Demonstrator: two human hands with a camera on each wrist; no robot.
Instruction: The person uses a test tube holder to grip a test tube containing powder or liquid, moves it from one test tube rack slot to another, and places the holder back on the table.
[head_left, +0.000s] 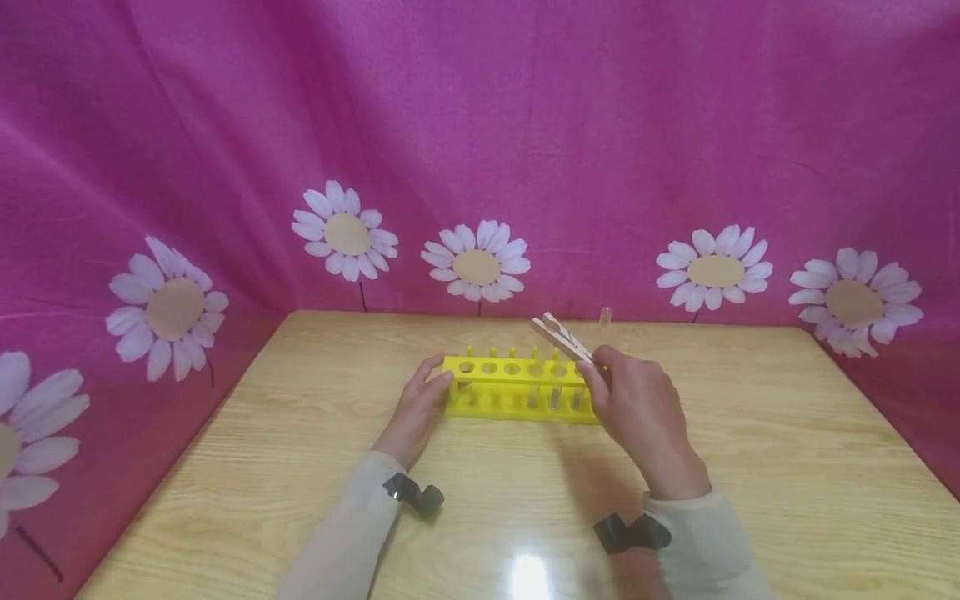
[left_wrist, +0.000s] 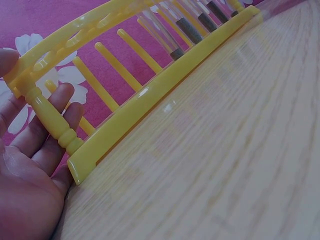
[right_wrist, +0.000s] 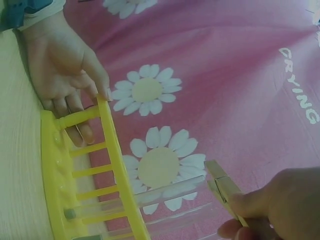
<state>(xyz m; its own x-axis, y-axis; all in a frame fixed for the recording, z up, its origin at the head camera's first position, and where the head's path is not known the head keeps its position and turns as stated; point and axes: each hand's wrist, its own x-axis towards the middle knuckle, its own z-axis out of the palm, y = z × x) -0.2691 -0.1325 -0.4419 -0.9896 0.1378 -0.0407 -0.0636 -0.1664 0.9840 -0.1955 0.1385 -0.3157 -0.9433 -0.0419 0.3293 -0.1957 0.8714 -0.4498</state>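
Note:
A yellow test tube rack stands on the wooden table. My left hand holds its left end, with the thumb at the top bar and fingers around the end post. Several clear test tubes stand in the rack toward its right side; some have dark grey matter at the bottom. My right hand pinches a wooden clothespin above the rack. In the right wrist view, the clothespin's tip lies close to one tube's upper end; whether they touch I cannot tell. The right hand hides the rack's right end.
The wooden table extends around the rack. Behind and to the sides hangs a magenta cloth with white flowers. Another clear tube top rises behind the right hand. Black wrist devices sit on both sleeves.

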